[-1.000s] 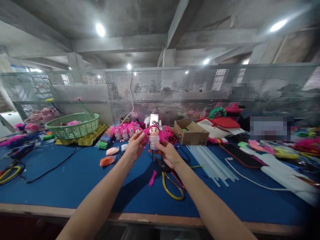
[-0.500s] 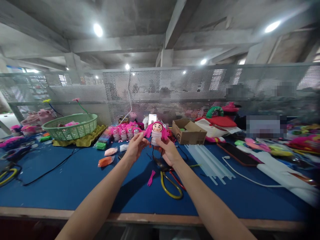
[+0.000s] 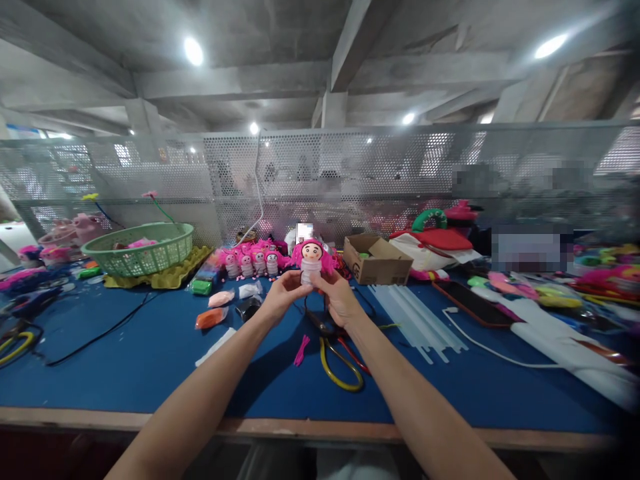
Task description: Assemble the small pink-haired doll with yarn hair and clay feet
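Note:
A small doll (image 3: 312, 257) with pink yarn hair, a painted face and a pale wrapped body is held upright above the table, its face toward me. My left hand (image 3: 287, 293) pinches the lower body from the left, thumb near its base. From the right, my right hand (image 3: 336, 297) grips the same body with its thumb across the front. The doll's lower end is hidden by my fingers. Beneath my right hand lie scissors (image 3: 341, 377) with one yellow and one red handle loop. Beside them rests a small pink bundle of cord (image 3: 301, 351).
Several similar dolls (image 3: 259, 261) stand behind my left hand. A green basket (image 3: 140, 250) sits on a yellow egg tray. A cardboard box (image 3: 379, 261), translucent sticks (image 3: 420, 323) and a phone (image 3: 473, 303) lie to the right. Clay packets (image 3: 211, 318) lie left.
My left hand has come down from beside the doll's hair to its lower body. A white strip left of my left forearm now shows.

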`<state>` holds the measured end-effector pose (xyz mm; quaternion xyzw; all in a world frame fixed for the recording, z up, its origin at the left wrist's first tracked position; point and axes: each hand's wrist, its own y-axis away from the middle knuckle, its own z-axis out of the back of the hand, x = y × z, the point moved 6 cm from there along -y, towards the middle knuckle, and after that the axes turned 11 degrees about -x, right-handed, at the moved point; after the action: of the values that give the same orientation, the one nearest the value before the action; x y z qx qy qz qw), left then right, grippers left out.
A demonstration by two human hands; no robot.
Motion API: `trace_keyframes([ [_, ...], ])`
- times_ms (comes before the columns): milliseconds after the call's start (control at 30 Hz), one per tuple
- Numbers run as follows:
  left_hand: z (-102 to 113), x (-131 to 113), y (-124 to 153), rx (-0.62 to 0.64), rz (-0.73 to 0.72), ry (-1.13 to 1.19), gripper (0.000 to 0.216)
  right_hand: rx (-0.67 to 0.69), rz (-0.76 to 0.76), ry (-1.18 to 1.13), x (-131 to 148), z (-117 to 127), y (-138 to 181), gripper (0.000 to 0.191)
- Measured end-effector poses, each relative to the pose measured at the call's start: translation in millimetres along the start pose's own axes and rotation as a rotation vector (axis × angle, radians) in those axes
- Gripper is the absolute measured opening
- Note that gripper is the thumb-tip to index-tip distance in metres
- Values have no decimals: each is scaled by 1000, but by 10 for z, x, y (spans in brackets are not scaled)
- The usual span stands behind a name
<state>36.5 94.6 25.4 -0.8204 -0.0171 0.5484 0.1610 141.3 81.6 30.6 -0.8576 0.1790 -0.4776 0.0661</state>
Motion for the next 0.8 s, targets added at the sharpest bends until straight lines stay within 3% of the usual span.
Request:
trace_keyframes([
  [300,-2,-32,-4,13,-29,27,33,-2,-59,16,-32,1,16,31],
  [533,136,-135,-84,-81,-80,44,32,-57,-193,59,-72,35,39,37],
  [800,189,-169,-113,-117,-79,50,33,-63,-98,247,-98,68,47,30],
])
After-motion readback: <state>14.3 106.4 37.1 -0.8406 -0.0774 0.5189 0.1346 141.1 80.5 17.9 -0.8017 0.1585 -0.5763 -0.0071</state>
